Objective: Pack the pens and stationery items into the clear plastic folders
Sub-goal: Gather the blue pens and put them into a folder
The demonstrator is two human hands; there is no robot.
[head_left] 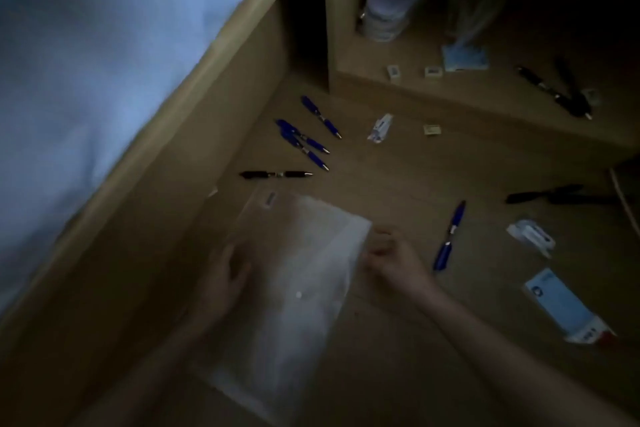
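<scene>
A clear plastic folder (298,288) with a white snap button lies on the wooden desk (398,170) in front of me. My left hand (223,279) rests on its left side, partly seen through the plastic. My right hand (394,260) pinches the folder's right edge with curled fingers. Three blue pens (306,140) lie beyond the folder, with a black pen (277,174) just past its top edge. Another blue pen (448,236) lies right of my right hand. The picture is dark and blurred.
Small packets (531,236) and a blue-white box (568,308) lie at the right. Black pens (554,90) and small erasers (433,72) sit on a raised shelf at the back, beside a stack of round tins (384,14). A wooden side panel (180,156) borders the left.
</scene>
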